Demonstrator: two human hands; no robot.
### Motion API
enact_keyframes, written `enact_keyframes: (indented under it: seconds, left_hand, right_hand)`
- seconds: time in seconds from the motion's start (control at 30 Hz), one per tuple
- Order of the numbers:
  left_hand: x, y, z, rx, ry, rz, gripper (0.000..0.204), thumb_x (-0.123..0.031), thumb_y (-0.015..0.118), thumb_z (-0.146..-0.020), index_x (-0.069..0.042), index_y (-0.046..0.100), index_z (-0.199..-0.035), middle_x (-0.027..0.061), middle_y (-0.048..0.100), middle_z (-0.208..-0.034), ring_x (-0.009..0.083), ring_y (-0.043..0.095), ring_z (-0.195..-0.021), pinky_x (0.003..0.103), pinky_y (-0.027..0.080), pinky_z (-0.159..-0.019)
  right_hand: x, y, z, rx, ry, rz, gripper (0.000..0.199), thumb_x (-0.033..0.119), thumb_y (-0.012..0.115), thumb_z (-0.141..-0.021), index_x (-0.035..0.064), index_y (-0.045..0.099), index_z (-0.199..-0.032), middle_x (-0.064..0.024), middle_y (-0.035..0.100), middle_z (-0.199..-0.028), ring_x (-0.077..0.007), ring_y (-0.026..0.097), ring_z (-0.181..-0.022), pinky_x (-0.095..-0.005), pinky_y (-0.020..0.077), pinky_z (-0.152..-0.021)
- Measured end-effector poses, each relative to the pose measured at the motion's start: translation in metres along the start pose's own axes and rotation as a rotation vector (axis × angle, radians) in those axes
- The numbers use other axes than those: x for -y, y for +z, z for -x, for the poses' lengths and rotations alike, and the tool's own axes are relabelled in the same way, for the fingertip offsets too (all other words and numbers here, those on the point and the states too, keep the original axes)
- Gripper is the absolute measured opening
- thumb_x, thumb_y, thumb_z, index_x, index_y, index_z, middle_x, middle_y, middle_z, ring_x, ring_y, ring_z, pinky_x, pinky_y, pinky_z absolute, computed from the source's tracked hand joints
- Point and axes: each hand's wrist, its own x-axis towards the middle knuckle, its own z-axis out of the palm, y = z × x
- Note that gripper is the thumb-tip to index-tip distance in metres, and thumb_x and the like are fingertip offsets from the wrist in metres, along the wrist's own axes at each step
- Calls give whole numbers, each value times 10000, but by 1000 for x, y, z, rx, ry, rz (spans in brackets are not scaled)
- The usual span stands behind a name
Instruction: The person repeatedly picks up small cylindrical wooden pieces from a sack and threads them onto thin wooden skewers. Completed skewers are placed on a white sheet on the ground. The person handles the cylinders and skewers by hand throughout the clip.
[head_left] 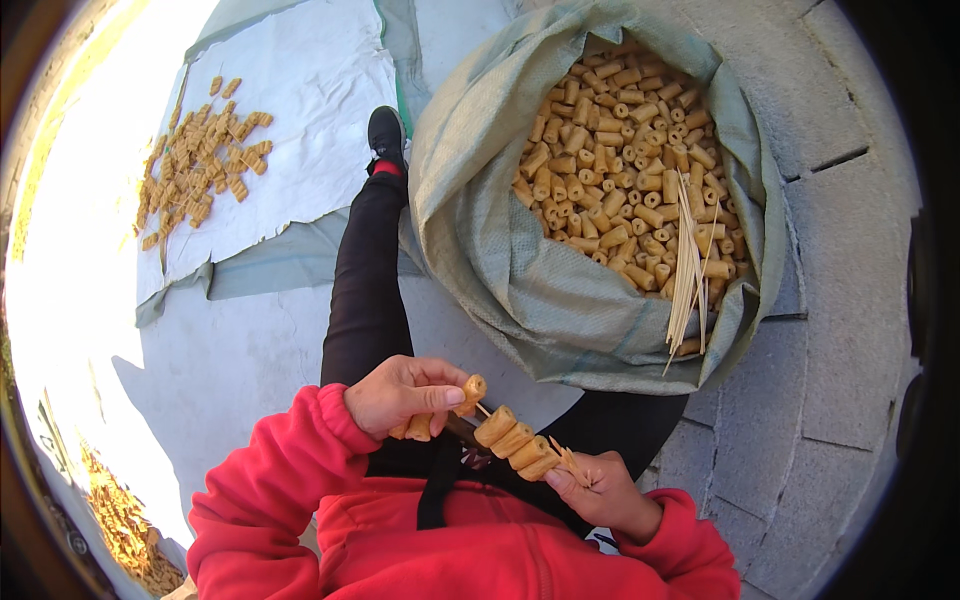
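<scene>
My left hand (pixel 400 398) pinches a short, hollow tan roll (pixel 473 388) between thumb and fingers, and further rolls (pixel 415 428) are tucked under its curled fingers. The pinched roll is at the upper end of a thin wooden skewer. Several similar rolls (pixel 516 442) are threaded side by side along that skewer. At its lower end my right hand (pixel 607 495) is closed around it, and thin pointed stick ends (pixel 570 462) fan out by the thumb. Both hands are close together above my lap.
A large grey-green woven sack (pixel 470 215), full of loose rolls (pixel 600 150), stands open ahead right; a bundle of skewers (pixel 687 265) lies across them. Ahead left, a white sheet (pixel 315 110) bears skewered rolls (pixel 205 160). My outstretched leg (pixel 365 280) lies between. Yellow-brown bits (pixel 120 520) are lower left.
</scene>
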Motion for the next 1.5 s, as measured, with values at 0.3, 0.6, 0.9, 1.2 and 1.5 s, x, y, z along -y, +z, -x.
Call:
enact_keyframes:
  seconds: [0.3, 0.6, 0.9, 1.2, 1.5]
  left_hand:
    - [-1, 26, 5, -126, -43, 13, 207, -148, 651, -852, 9, 650, -987, 43, 581, -644, 69, 475, -483, 196, 353, -419]
    - [2, 20, 17, -126, -35, 54, 258, -229, 637, -872, -12, 644, -1011, 0, 542, -623, 44, 451, -506, 192, 327, -428]
    - [-33, -157, 166, -781, 1133, 822, 189, -253, 531, -906, -65, 518, -916, 37, 556, -774, 85, 517, -612, 198, 389, -414]
    - [33, -58, 101, -455, 547, 298, 224, -159, 513, -932, -20, 576, -1096, 41, 597, -816, 82, 526, -562, 194, 382, -412]
    - [53, 12, 48, -62, 353, 199, 204, -114, 508, -938, -4, 595, -1085, 15, 577, -813, 33, 487, -605, 165, 372, -494]
  right_hand:
    - [0, 23, 15, -114, 0, 39, 119, 56, 622, -816, -2, 622, -920, -99, 598, -634, -143, 603, -544, -251, 447, -495]
    - [9, 39, -4, -87, 228, -282, 139, 121, 577, -895, 12, 586, -809, -30, 540, -570, -87, 511, -511, -241, 409, -489]
    - [3, 55, -8, -154, 317, -480, 254, 214, 496, -945, 18, 592, -1076, 16, 511, -583, -33, 379, -442, -181, 289, -417]
    - [32, 79, -30, 109, 114, -187, 266, 215, 450, -962, 29, 584, -1096, 22, 492, -585, -56, 431, -496, -197, 346, -476]
    - [35, 83, -30, 242, 240, -472, 342, 292, 421, -980, 52, 511, -1207, 15, 513, -616, -28, 359, -461, -164, 276, -438]
